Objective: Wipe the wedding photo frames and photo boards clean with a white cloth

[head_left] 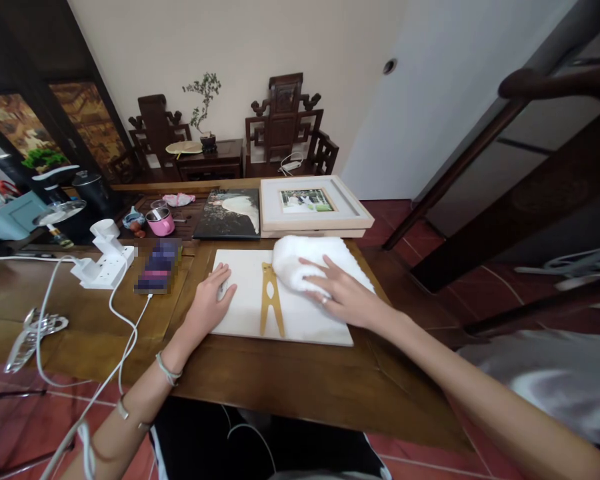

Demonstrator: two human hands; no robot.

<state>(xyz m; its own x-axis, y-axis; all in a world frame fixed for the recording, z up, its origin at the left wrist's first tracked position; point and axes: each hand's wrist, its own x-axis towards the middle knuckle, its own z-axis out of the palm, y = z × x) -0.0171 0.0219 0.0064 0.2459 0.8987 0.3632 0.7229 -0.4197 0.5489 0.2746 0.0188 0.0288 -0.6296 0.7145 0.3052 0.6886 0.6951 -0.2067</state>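
A white board [300, 313] was laid flat on the wooden surface [290, 380], near its front edge. The left hand [207, 303] was spread open, pressed on the board's left edge, with nothing gripped. The right hand [337, 290] was laid open-palmed on a white cloth [300, 257] bunched at the board's far right corner. A gold stand piece [271, 300] was seen on the board between them. Behind the board, a pink pot [161, 222] was set, contents unclear, and a framed photo [313, 203]; bare wood was left in front

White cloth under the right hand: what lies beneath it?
The white cloth rests on a white board beside a wooden stand. The right hand presses it; the board beneath is hidden.
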